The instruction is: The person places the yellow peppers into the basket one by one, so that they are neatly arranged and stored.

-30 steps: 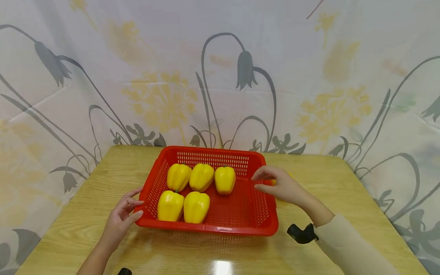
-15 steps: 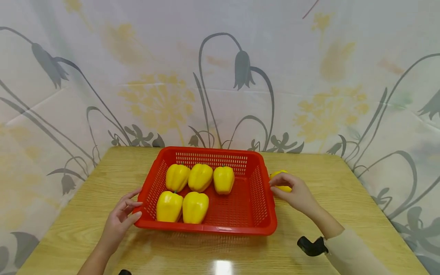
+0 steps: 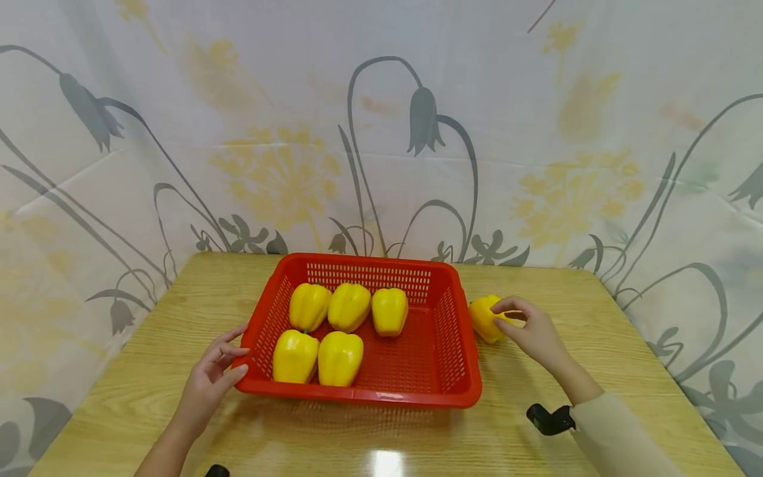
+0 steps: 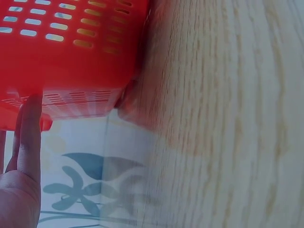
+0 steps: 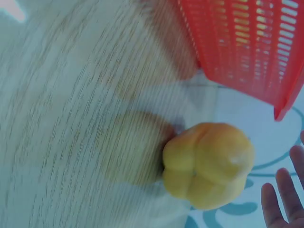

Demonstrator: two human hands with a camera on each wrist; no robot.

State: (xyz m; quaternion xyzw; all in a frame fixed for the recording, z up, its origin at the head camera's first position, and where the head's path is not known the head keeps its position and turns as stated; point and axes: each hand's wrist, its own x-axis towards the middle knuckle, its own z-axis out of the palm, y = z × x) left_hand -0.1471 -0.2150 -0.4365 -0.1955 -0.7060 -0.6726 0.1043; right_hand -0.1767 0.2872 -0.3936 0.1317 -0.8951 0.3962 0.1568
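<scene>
My left hand (image 3: 205, 384) is at the left end of a red perforated plastic basket (image 3: 381, 395), its fingertips and thumb touching the rim. In the left wrist view its extended finger (image 4: 31, 137) lies against the basket's outside. Several yellow bell peppers sit in the basket, among them a front-left bell pepper (image 3: 295, 358) and a back-right one (image 3: 390, 312). Another yellow bell pepper (image 3: 484, 317) lies on the table just right of the basket. Over its right side is my right hand (image 3: 533, 334), fingers bent and parted from the thumb; the right wrist view shows its spread fingers (image 5: 285, 192) apart from the pepper.
The basket stands on a wood-grain table (image 3: 131, 391). A white cloth (image 3: 238, 99) with grey and yellow flower prints hangs behind and at both sides. A black wrist mount (image 3: 550, 419) sits at the right sleeve.
My right hand has moved from over the basket's right rim out to the right, to the bell pepper on the table, which now shows more. The left hand has stayed at the basket.
</scene>
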